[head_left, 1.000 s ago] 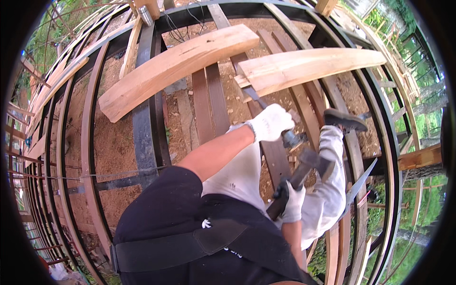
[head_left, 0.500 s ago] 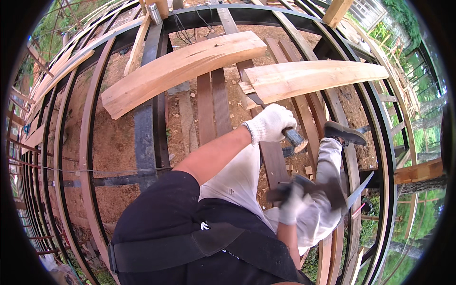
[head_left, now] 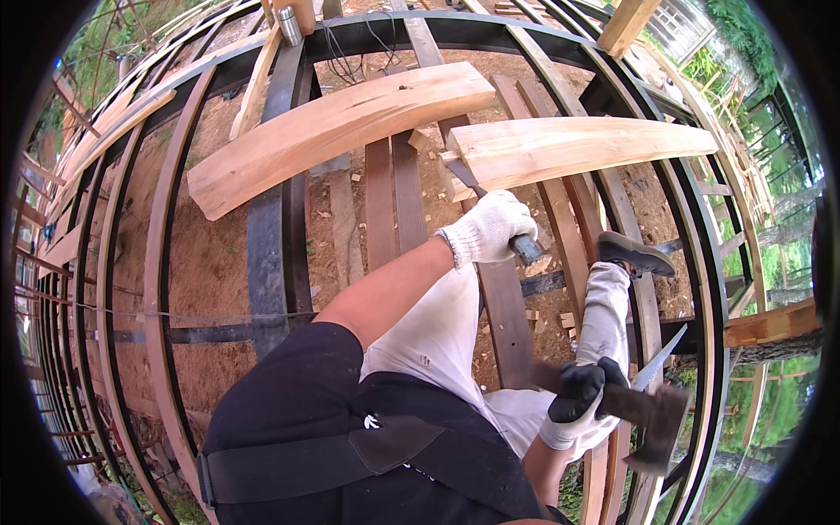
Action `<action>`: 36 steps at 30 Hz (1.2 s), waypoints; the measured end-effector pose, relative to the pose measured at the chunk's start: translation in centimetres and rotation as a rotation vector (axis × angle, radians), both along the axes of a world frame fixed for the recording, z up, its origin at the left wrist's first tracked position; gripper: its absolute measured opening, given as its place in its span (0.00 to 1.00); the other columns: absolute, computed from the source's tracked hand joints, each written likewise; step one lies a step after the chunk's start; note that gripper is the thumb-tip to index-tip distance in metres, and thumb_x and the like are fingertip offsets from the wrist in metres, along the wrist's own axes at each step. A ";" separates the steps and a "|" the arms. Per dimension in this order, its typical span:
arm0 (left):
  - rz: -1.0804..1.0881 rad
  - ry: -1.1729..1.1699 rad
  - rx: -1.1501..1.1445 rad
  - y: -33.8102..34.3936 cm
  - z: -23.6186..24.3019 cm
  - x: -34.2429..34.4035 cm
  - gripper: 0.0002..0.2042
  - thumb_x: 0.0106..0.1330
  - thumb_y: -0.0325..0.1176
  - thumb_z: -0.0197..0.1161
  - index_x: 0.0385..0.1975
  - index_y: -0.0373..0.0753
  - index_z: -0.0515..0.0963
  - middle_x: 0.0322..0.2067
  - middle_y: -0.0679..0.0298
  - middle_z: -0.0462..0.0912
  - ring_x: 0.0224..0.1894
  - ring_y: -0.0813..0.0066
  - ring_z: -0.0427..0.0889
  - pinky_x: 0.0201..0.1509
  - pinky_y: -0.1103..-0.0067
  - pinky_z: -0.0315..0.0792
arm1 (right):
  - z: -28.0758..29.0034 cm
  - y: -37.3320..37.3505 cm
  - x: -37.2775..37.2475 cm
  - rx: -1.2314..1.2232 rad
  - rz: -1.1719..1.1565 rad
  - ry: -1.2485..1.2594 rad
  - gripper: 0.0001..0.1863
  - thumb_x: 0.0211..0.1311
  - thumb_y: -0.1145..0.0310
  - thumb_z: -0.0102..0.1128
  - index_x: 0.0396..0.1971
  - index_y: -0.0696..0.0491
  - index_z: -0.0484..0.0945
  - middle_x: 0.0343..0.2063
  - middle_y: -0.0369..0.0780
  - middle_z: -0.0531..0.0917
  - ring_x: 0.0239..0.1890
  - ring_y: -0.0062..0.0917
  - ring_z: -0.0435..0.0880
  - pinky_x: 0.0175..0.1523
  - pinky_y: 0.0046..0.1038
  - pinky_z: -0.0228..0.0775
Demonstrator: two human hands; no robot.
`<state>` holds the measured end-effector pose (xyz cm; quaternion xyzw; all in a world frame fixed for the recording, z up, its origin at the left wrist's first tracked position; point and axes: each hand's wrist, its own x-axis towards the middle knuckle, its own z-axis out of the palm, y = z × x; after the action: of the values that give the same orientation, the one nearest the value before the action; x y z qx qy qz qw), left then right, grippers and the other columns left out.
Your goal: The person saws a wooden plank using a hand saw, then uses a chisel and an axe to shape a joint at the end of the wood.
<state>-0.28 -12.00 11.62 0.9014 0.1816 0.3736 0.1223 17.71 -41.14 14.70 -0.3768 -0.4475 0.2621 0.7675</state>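
Frame joists (head_left: 179,219): out on your left they run long and dark, edges bowed, and the gaps between them drop straight to brown soil (head_left: 223,245).
Long timber (head_left: 341,136): pale, thick, gently curved, a dark mark near its right end, lying across the beams with that end just beside the next piece.
Chisel (head_left: 528,250): you've got the flat blade angled up at the neighbouring timber's stepped left end; whether the tip touches is too small to call. The blue-grey handle pokes out past your fist, with open room below it.
Left hand (head_left: 492,229): white knitted glove, fist wrapped tight around the chisel, your bare forearm stretched up and rightward from a black sleeve.
Stepped timber (head_left: 586,149): smooth, pale, tapering to the right, bridging several beams beyond your left fist.
Right hand (head_left: 582,398): low beside your leg, white glove with dark fingers, curled around the hatchet's shaft, well apart from the chisel.
Hatchet (head_left: 658,429): dark head out to the right, its blade flaring downward.
Saw blade (head_left: 661,357): thin, pale and pointed, just above the hatchet head.
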 end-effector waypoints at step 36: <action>-0.067 0.004 0.053 0.7 -0.1 -0.2 0.11 0.39 0.28 0.70 0.23 0.51 0.78 0.24 0.70 0.77 0.34 0.64 0.79 0.47 0.70 0.70 | -9.4 3.6 -3.9 -0.616 -0.285 0.142 0.14 0.63 0.77 0.64 0.48 0.60 0.77 0.28 0.38 0.83 0.26 0.23 0.82 0.31 0.30 0.78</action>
<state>-0.47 -11.28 11.49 0.9106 0.1417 0.3723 0.1103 13.86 -37.56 5.29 -0.6304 -0.2355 0.3005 0.6759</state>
